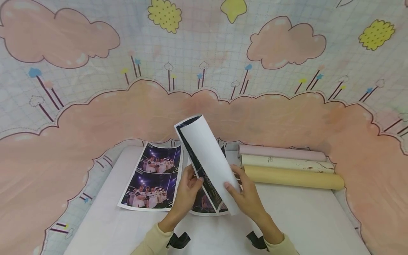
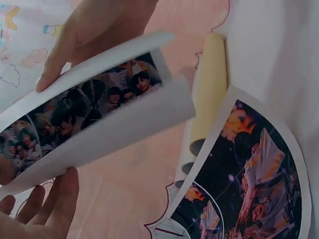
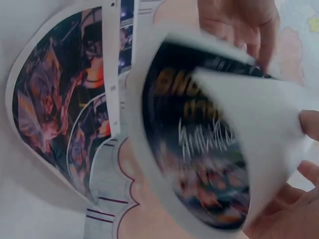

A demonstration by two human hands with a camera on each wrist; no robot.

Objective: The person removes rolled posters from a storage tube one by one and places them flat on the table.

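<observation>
Both hands hold a loosely rolled poster up above the table, tilted, its white back outward and its dark printed side inside. My left hand pinches its left edge, thumb in front. On the other side my right hand grips the roll, with the thumb on the white back and the fingers behind. In the right wrist view the curled poster shows gold lettering and a group photo. A second printed poster lies on the table beneath, partly hidden by the roll.
Left on the white table lies a sheet with two group photos. At the back right lie a pink roll, a cream patterned roll and a yellow roll, side by side. A cloud-patterned cloth rises behind.
</observation>
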